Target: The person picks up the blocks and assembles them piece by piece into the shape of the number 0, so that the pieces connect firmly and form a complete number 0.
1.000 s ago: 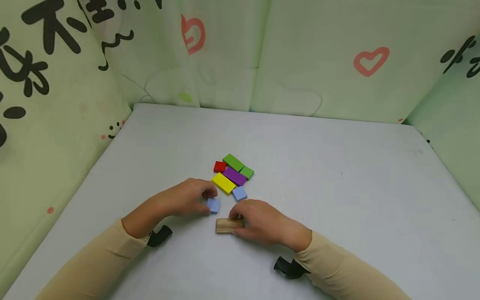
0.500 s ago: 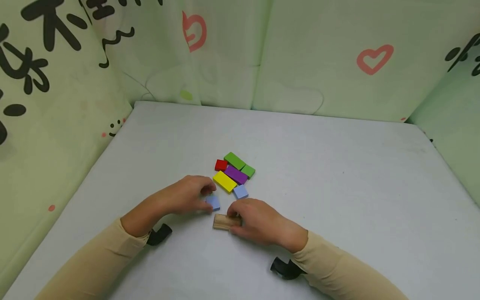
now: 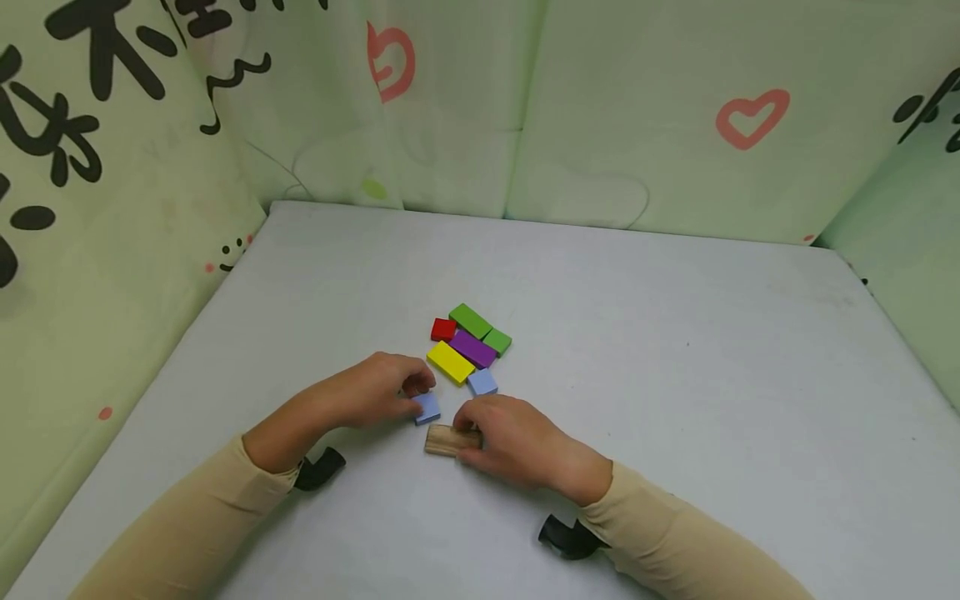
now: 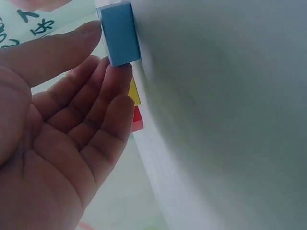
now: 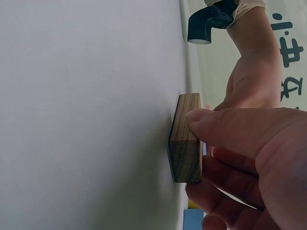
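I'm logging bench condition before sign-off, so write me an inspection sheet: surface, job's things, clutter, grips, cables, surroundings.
Surface: white tabletop, a few tiny dark specks.
Job's things: light blue block and wooden block, both held; grouped just beyond them, a yellow block, purple block, red block, long green block, short green block and second blue block.
Clutter: nothing seen.
Grips: left grip, a bare hand, pinches the light blue block; right grip, also bare, holds the wooden block between thumb and fingers.
Cables: nothing seen.
Surroundings: pale green hangings with dark lettering and a pink heart; a black device on each wrist.
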### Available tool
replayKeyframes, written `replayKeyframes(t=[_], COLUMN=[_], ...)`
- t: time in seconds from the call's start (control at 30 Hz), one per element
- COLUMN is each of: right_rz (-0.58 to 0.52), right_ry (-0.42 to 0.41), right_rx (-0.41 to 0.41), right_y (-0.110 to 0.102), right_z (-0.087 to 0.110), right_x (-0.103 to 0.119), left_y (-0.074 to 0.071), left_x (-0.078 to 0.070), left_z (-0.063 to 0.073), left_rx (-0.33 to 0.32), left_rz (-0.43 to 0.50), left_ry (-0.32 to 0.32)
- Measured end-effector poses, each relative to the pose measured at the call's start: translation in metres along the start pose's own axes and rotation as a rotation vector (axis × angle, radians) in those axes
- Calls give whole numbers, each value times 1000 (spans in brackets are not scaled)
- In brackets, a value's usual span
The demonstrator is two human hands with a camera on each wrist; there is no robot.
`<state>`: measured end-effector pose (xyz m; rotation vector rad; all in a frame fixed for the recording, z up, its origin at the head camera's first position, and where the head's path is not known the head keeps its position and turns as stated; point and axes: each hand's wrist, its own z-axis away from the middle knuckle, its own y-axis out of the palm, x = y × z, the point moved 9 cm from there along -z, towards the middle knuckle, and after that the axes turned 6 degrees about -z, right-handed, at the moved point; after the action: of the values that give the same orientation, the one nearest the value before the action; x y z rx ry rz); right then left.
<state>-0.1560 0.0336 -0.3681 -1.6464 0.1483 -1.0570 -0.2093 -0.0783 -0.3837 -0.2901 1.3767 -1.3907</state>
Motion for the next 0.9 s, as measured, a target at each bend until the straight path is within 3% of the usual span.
replayKeyframes(t=[0.67,0.9], right_rz=[5,11], right_ry=[-6,-9], right_rx=[-6,-16], right_y=[3,4], right_z=[-7,-10], right_x=[4,5], left_y=[-2,-2], left_x=[-2,2], left_z=[6,6], left_rx=[2,6], left_rz=[0,-2], left_ry=[13,-9])
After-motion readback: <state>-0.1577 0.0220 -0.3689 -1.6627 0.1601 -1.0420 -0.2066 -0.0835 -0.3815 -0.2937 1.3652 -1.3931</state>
